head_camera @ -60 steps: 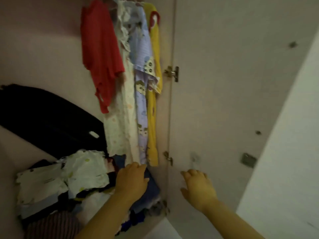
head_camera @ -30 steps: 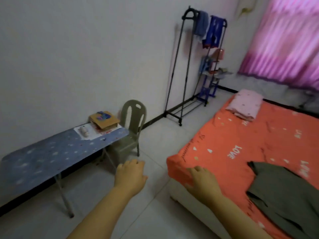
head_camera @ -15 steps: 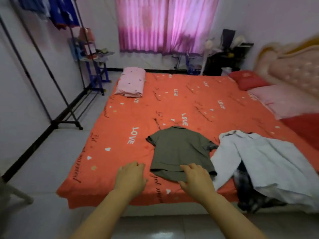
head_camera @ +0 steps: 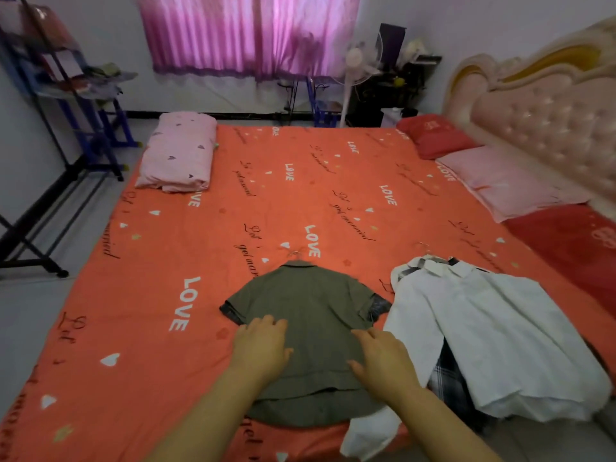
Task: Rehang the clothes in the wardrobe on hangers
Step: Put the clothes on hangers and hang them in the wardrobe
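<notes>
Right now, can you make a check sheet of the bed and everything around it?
Surface: bed with an orange sheet.
Job's things: olive shirt lying flat, hanger hook at its collar; white shirt beside it, plaid garment partly under that.
Clutter: folded pink blanket, red pillow, pink pillow.
Hands: left hand and right hand open over the olive shirt, holding nothing.
Cables: nothing seen.
Surroundings: pink curtain, fan, black rack, padded headboard.
</notes>
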The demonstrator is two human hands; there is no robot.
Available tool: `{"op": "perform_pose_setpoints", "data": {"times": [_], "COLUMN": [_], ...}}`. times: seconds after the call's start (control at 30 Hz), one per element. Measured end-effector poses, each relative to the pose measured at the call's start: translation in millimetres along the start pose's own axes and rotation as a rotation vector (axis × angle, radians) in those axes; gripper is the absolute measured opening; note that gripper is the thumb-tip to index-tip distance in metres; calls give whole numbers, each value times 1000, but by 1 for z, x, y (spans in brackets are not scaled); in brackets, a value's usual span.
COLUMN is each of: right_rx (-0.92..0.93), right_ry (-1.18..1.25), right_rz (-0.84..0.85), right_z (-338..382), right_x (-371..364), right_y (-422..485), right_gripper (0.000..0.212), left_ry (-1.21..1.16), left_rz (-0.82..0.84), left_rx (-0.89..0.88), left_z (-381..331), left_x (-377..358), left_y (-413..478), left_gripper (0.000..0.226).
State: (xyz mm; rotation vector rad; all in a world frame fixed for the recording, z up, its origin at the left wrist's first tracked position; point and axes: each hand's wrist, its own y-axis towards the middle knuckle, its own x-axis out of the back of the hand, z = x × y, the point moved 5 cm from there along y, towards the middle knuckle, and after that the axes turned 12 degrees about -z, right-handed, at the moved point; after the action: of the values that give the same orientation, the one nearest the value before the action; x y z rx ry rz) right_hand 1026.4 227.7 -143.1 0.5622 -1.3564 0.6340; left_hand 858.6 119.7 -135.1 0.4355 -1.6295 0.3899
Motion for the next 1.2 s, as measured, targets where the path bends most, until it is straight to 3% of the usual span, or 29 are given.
{"op": "perform_pose_setpoints", "data": {"times": [0.33,0.7,1.0,1.2], "right_rx": [69,202,107,106], "right_ry": [26,32,85,52], "right_rz": [174,370,285,190], "right_z": [-30,-53,-61,-59], "right_x": [-56,-200,-305,-331], "right_y": [146,341,430,440], "right_gripper": [55,50,73,63], "left_ry": [-16,-50,-102,-111], "left_rz": [116,227,205,215], "left_rx": [134,359,443,476], "left_z": [27,42,54,66], "left_x": [-53,-160,-235,-257], "left_y": [110,219,264,266], "left_gripper": [51,49,50,50]}}
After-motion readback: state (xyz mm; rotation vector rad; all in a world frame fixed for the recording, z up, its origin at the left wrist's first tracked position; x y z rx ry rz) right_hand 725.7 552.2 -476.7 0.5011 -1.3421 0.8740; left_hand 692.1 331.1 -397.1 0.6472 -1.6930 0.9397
